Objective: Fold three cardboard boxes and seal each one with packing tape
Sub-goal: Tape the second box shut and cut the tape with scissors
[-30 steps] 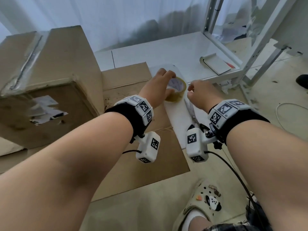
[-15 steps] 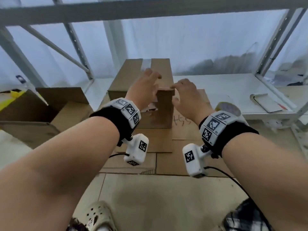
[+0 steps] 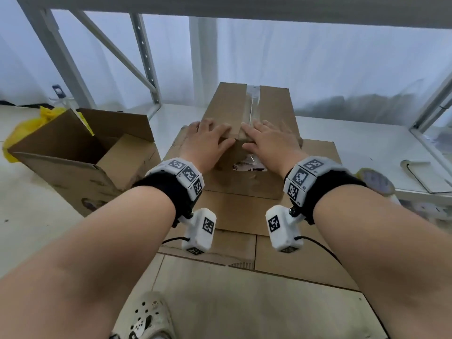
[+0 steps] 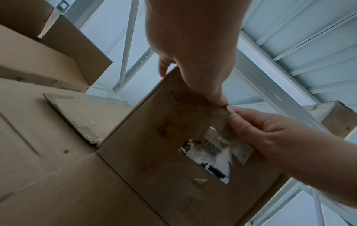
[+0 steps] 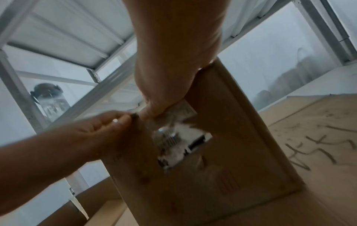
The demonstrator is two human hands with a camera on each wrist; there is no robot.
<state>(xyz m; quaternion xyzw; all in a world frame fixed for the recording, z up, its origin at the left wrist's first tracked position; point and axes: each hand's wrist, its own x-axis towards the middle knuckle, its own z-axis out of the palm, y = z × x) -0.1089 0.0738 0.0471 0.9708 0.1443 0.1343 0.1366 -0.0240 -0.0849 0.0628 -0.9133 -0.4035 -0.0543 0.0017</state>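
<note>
Cardboard is under both your palms: the taped box [image 3: 247, 133] stands upright on flattened cardboard sheets [image 3: 244, 216] on the floor, straight ahead of you. Your left hand [image 3: 208, 140] and right hand [image 3: 269, 140] lie flat on its near top edge, one either side of the clear tape strip [image 3: 252, 104] along the centre seam. Fingers are spread and straight on top, neither grip closed; the wrist views show each thumb against the front face, near a torn label [image 4: 210, 152].

You look to be pressing the flaps and tape end down, so sealing this box seems nearly finished. Next you'd likely set it aside and reach for another.

Count: two boxes in view, this one sealed and one open box [image 3: 80, 155] at your left, flaps up. One tape roll [image 3: 376, 179] sits well apart on the low shelf [image 3: 342, 133] at your right.
</note>
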